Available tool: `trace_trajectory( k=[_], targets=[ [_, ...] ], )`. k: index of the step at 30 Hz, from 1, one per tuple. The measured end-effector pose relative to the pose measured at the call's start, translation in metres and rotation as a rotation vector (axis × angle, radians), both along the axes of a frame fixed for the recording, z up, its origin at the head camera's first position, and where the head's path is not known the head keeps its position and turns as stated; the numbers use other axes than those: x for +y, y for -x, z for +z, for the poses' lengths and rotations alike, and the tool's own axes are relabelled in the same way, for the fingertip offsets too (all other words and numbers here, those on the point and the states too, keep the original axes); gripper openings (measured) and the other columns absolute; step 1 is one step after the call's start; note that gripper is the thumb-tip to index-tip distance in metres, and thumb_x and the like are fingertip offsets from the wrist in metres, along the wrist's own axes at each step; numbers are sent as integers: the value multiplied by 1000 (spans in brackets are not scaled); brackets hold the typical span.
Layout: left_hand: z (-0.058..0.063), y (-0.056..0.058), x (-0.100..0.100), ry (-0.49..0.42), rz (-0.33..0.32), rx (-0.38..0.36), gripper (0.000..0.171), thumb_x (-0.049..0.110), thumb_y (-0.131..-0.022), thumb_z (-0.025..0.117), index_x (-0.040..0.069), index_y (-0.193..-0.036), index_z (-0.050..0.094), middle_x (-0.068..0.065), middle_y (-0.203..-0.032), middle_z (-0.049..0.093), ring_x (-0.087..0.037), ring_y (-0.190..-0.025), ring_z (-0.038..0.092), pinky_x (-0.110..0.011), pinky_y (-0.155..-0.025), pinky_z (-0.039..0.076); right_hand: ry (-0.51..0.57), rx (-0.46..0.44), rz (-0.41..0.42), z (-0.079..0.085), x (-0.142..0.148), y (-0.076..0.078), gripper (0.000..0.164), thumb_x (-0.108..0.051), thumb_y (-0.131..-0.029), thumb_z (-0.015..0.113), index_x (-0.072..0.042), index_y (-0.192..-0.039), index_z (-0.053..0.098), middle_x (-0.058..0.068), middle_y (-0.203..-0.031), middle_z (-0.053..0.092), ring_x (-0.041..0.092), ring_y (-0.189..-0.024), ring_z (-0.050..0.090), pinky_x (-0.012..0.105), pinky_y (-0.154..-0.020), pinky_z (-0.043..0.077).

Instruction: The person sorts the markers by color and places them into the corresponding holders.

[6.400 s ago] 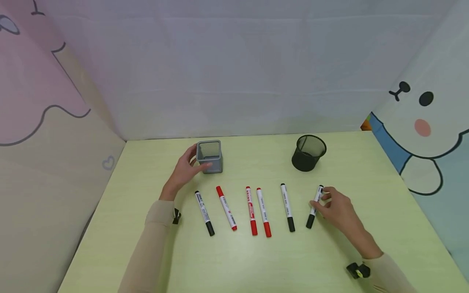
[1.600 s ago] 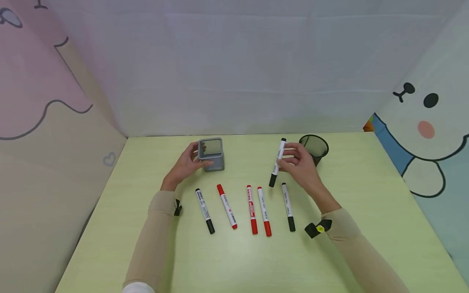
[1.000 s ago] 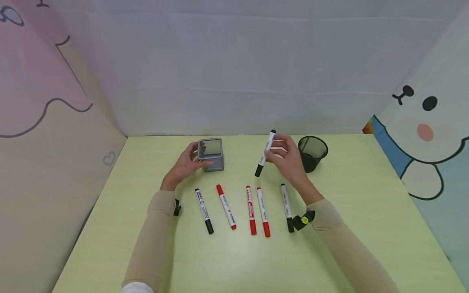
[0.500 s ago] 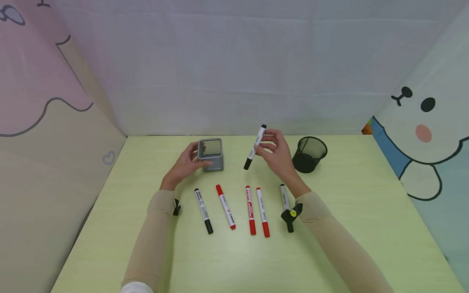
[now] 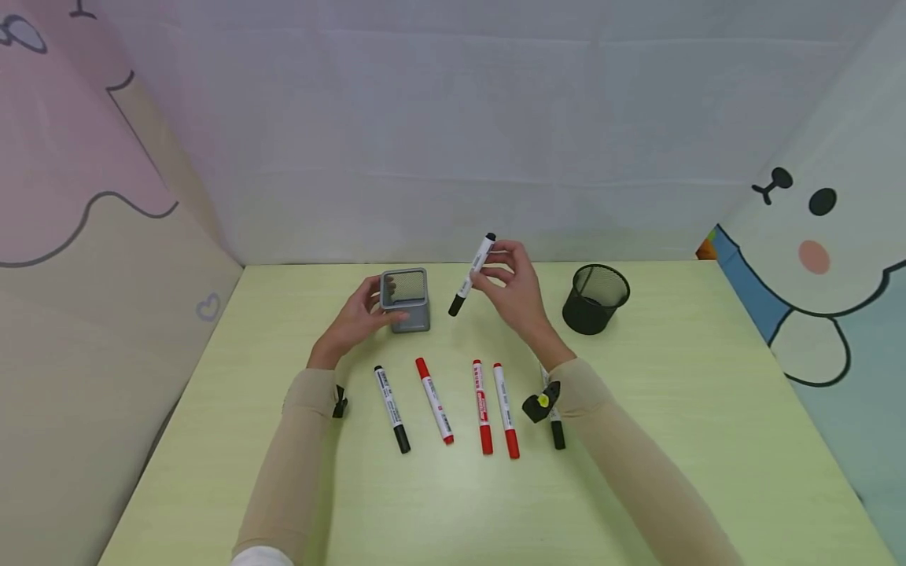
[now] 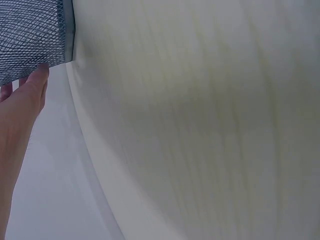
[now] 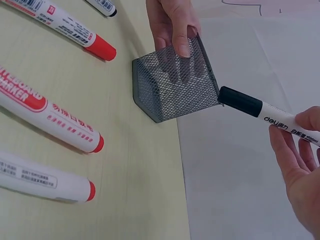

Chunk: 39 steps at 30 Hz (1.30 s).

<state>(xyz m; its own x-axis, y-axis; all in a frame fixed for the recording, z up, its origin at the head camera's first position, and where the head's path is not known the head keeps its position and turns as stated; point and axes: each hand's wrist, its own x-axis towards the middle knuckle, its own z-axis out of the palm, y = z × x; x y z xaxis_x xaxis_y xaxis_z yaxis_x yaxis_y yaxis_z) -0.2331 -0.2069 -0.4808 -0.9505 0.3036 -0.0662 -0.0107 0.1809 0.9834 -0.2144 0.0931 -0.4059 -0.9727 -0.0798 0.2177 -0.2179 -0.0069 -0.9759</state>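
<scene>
My left hand [image 5: 351, 324] grips the square grey mesh pen holder [image 5: 413, 316], thumb along its near side and fingers behind; the holder stands upright on the table. The left wrist view shows only part of the mesh wall [image 6: 32, 37] and that hand [image 6: 22, 112]. To the right, my right hand [image 5: 518, 291] pinches a black-capped whiteboard marker [image 5: 471, 275] in the air, tilted with its black cap down and to the left. In the right wrist view the marker's black cap [image 7: 241, 102] overlaps the holder's rim [image 7: 212, 75].
A round black mesh pen holder [image 5: 591, 310] stands at the back right. In front lie a black marker [image 5: 392, 409], several red ones, including a red-capped marker [image 5: 435, 401], and another black marker [image 5: 557, 432] partly under the right wrist's camera [image 5: 541, 401]. A curtain [image 5: 439, 141] hangs behind the table.
My right hand picked the black marker up from the table's right side and has carried it left, past the round holder, towards the grey one. The left hand has stayed on the grey holder.
</scene>
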Motion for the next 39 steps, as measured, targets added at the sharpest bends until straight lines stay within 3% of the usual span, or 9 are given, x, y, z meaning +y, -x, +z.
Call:
trace_trajectory(
  k=[16, 21, 25, 32, 39],
  targets=[
    [0, 2, 1, 4, -5, 13, 78, 9, -91, 80, 9, -154, 34, -15, -155, 39, -30, -147, 37, -53, -115, 36, 70, 109, 12, 5, -32, 16, 48, 8, -92, 70, 0, -132, 46, 17, -123, 60, 28, -107, 68, 36, -91, 58],
    [5, -1, 3, -11, -9, 9, 78, 4, -91, 78, 3, -154, 32, -24, -158, 34, -40, -149, 32, -59, -116, 32, 61, 106, 25, 2, -44, 22, 46, 7, -92, 71, -1, -130, 46, 16, -121, 60, 30, -107, 69, 36, -90, 58],
    [7, -3, 4, -18, -8, 9, 77, 2, -91, 77, 2, -153, 31, -27, -158, 32, -43, -149, 30, -61, -115, 31, 45, 117, 34, -2, -51, 24, 45, 7, -92, 71, 0, -129, 46, 18, -121, 60, 31, -108, 69, 38, -89, 58],
    [-2, 0, -1, 16, 4, 32, 80, 11, -91, 80, 7, -154, 32, -19, -156, 37, -35, -148, 35, -57, -116, 34, -42, 154, 80, -12, -61, 24, 44, 7, -93, 70, -3, -129, 47, 15, -121, 60, 28, -108, 69, 36, -89, 58],
    [-3, 1, -1, 22, -6, 32, 80, 14, -91, 81, 10, -155, 33, -13, -155, 39, -31, -147, 38, -55, -113, 38, -125, 175, 161, -20, -73, 21, 42, 6, -95, 68, -2, -130, 47, 15, -123, 58, 26, -112, 67, 32, -92, 57]
  ],
)
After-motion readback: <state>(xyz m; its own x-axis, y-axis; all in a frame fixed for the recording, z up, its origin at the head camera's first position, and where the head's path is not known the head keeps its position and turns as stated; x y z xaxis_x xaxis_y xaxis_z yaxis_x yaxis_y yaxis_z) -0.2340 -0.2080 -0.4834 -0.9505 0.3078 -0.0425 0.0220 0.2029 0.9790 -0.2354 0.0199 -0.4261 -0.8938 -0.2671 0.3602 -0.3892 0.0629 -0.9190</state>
